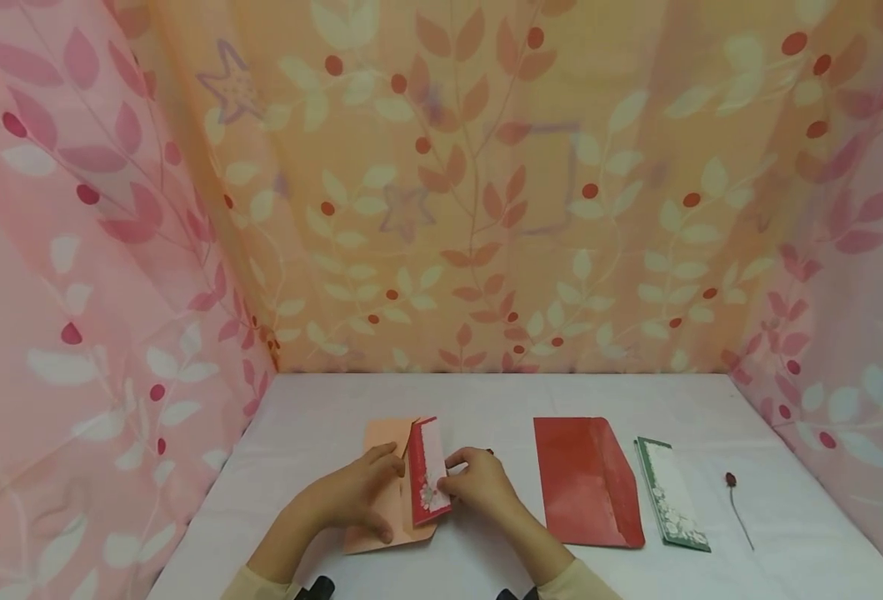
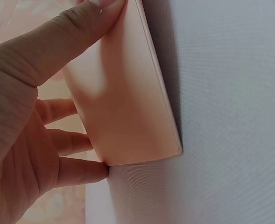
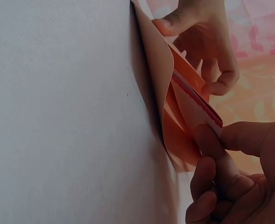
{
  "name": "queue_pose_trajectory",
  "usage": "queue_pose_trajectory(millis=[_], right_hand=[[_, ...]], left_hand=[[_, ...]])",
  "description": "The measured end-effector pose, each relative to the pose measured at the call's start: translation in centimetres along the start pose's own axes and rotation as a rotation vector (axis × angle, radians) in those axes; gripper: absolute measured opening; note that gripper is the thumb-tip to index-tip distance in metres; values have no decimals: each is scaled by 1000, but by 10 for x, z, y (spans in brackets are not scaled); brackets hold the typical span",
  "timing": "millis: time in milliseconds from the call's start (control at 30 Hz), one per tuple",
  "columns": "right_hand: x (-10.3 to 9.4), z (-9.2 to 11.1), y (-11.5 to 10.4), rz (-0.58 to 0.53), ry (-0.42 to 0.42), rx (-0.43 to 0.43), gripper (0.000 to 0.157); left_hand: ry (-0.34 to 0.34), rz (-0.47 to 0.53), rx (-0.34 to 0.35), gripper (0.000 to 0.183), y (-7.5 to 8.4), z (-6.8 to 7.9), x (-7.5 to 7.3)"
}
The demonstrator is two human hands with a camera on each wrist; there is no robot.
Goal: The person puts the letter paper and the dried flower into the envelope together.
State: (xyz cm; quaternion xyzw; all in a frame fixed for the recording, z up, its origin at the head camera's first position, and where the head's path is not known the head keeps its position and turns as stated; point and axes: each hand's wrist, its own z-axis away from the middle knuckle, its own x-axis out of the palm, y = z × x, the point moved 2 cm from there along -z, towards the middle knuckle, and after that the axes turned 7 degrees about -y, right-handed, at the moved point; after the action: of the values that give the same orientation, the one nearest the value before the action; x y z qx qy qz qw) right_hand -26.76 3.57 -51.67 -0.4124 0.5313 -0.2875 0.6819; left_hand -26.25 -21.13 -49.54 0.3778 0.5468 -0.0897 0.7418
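A peach envelope [image 1: 381, 500] lies at the left of the table, its mouth gaping to the right. My left hand [image 1: 355, 493] holds it, thumb on the near part and fingertips along its farther part; in the left wrist view the thumb lies on the paper [image 2: 118, 116]. Between the thumb and fingers of my right hand [image 1: 484, 482] is the edge of a red card [image 1: 428, 471] with a white panel and flower print. The right wrist view shows this card [image 3: 193, 100] partly inside the envelope's mouth [image 3: 179, 140].
Right of the hands lies a red envelope [image 1: 576, 479] with its flap to the right. Beyond it are a green card [image 1: 670, 492] with white flowers and a small dark red rose [image 1: 730, 481] on a thin stem. Patterned curtains [image 1: 471, 250] enclose the white table [image 1: 501, 392].
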Motion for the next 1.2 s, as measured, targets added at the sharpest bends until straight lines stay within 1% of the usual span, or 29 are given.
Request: queue_pose_trajectory(millis=[200, 300, 500, 667, 800, 900, 1033, 1100, 1200], right_hand=[[10, -1, -6, 43, 12, 18, 30], [13, -3, -9, 30, -2, 18, 31], [16, -2, -12, 20, -22, 34, 32], [14, 1, -15, 18, -76, 33, 35], [10, 1, -16, 46, -123, 32, 35], [6, -4, -15, 78, -164, -1, 32], [1, -16, -12, 111, -221, -64, 29], [0, -22, -10, 117, -230, -71, 33], [2, -30, -7, 101, -239, -74, 44]], left_hand=[[-1, -7, -3, 81, -4, 2, 3], [2, -1, -3, 83, -5, 2, 3], [-3, -1, -28, 86, -7, 3, 5], [-5, -14, -34, 87, -7, 1, 5], [-3, -10, -27, 86, -5, 0, 5], [-2, -7, -30, 86, -4, 2, 4], [-7, -4, -40, 85, -1, 3, 1], [-7, -2, -40, 85, 0, 3, 1], [-4, -3, -34, 85, -1, 3, 2]])
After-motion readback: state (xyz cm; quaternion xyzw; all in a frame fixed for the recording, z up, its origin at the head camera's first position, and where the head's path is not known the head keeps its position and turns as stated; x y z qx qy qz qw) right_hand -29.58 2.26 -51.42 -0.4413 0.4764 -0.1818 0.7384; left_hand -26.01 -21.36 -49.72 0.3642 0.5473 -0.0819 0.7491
